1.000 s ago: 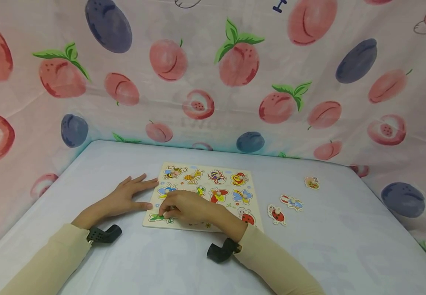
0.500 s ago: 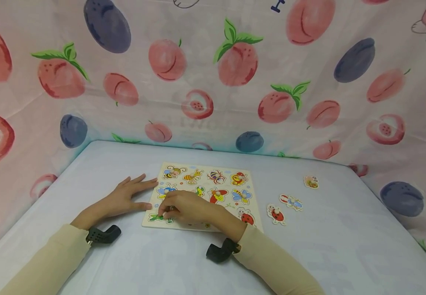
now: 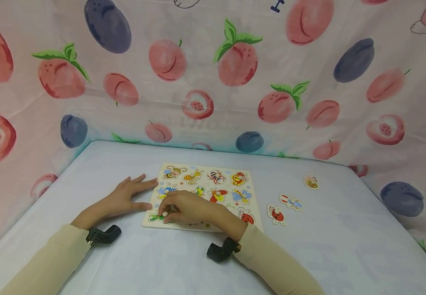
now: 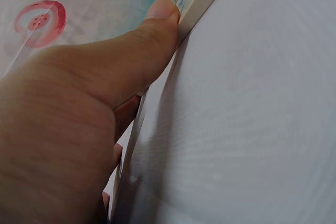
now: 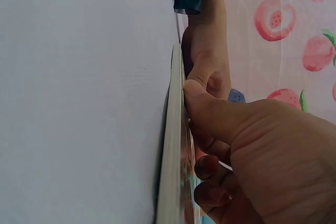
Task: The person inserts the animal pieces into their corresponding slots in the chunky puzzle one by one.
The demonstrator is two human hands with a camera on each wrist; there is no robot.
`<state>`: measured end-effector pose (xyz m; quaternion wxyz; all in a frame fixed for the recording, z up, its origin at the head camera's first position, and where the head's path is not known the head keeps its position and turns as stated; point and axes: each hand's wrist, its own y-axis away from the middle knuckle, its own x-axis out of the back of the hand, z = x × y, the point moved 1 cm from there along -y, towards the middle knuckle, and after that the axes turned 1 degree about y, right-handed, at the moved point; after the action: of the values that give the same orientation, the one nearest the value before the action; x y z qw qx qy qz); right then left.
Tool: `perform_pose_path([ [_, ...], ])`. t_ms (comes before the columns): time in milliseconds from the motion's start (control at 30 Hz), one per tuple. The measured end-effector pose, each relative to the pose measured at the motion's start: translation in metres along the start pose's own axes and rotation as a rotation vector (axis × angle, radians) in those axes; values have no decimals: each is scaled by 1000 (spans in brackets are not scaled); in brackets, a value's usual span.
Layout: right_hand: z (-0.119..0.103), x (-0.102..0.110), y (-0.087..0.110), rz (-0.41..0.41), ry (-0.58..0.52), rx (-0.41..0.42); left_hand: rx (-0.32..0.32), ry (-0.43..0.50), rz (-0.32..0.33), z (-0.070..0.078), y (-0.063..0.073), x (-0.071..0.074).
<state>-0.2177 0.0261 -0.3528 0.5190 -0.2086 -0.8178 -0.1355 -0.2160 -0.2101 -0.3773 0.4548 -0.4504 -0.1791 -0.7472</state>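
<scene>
A wooden peg puzzle board [image 3: 198, 228] printed with insects lies on the table. My left hand [image 3: 126, 198] is spread flat beside it, thumb and fingertips at the board's left edge; the left wrist view shows the thumb [image 4: 142, 40] against that edge. My right hand [image 3: 189, 208] is over the board's lower left, at a green insect-shaped puzzle piece [image 3: 155, 217]. The piece's pale knob [image 3: 165, 214] shows between index finger and thumb, which stand slightly apart. This hand covers several slots. In the right wrist view, the thumb [image 5: 210, 106] is close to the board.
Right of the board lie a ladybug piece [image 3: 276, 214], a blue beetle piece with red pincers [image 3: 291, 202] and a small yellowish piece [image 3: 311, 182]. A white cloth covers the table [image 3: 345, 246]; a fruit-print curtain [image 3: 205, 49] hangs behind it.
My right thumb has moved down and away from the index finger, so the knob now shows between them. The left hand has stayed in place at the board's edge.
</scene>
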Motion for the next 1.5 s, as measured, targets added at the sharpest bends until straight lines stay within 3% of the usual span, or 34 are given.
perform_pose_path([
  [367,0,-1,1,56,-138,-35,3,7,1,0,-1,0],
  [833,-1,-2,0,60,-87,-32,15,10,0,-1,-1,-1],
  [1067,-2,-4,-2,62,-2,-7,6,7,3,-1,0,0],
  [1500,-1,0,-1,23,-54,-21,3,1,9,-2,-1,-2],
])
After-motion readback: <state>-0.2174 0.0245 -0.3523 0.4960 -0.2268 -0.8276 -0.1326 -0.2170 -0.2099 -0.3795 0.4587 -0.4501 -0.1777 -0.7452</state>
